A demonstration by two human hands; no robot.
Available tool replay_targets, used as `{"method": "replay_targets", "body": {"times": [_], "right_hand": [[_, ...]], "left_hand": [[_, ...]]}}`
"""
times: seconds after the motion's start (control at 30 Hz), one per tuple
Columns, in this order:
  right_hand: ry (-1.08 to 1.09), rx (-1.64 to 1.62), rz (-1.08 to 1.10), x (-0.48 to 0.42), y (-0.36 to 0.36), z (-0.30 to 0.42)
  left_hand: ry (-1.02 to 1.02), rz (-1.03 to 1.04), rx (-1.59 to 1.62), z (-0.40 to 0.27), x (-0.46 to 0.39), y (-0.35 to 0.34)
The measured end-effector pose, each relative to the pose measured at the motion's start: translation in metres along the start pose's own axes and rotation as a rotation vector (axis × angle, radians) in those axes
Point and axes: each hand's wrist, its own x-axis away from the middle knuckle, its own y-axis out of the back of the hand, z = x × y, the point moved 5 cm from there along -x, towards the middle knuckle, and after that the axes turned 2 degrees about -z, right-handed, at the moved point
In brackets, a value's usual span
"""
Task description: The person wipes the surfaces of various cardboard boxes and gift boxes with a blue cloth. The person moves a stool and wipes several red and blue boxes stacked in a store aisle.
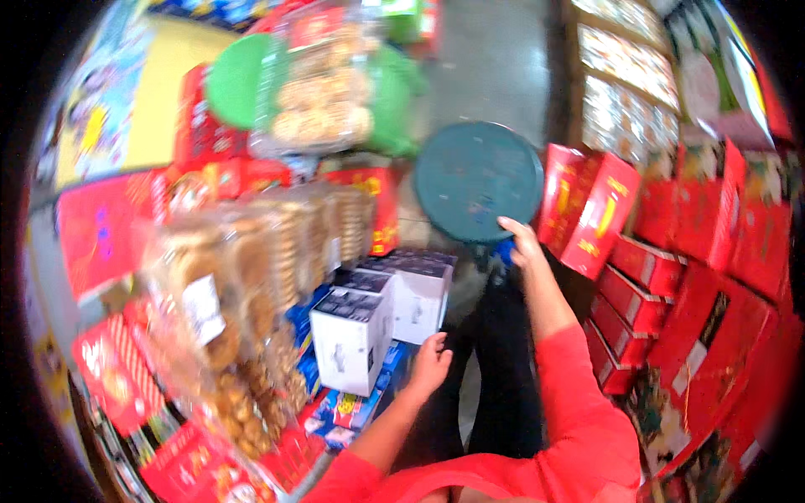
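My right hand [523, 244] grips the near rim of a dark green round plastic stool [479, 179], its thumb on top of the seat. The stool's legs are mostly hidden under the seat. Lower down, my left hand [431, 364] hangs with loosely bent fingers and nothing seen in it. Beside it, to the left, stand white boxes with black printed tops, one box [347, 346] in front and another box [420, 308] behind.
Clear bags of round biscuits [251, 270] stand at left. A clear tub of biscuits [324, 100] sits on a light green stool [236, 82]. Red gift boxes [600, 214] crowd the right side. Grey floor [494, 69] runs ahead between the goods.
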Motion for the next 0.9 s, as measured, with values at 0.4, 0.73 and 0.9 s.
{"method": "replay_targets", "body": {"times": [0.4,0.73,0.9], "right_hand": [[0.216,0.140,0.132,0.297,-0.129,0.011],[0.399,0.478,0.214,0.558,-0.166,-0.019],[0.416,0.602,0.284,0.620,-0.158,-0.050]], "left_hand": [[-0.308,-0.328,0.742,-0.026,0.109,0.100],[-0.513,-0.121,1.136,-0.063,0.250,0.216],[-0.274,0.031,1.191,0.000,0.310,0.200]]}}
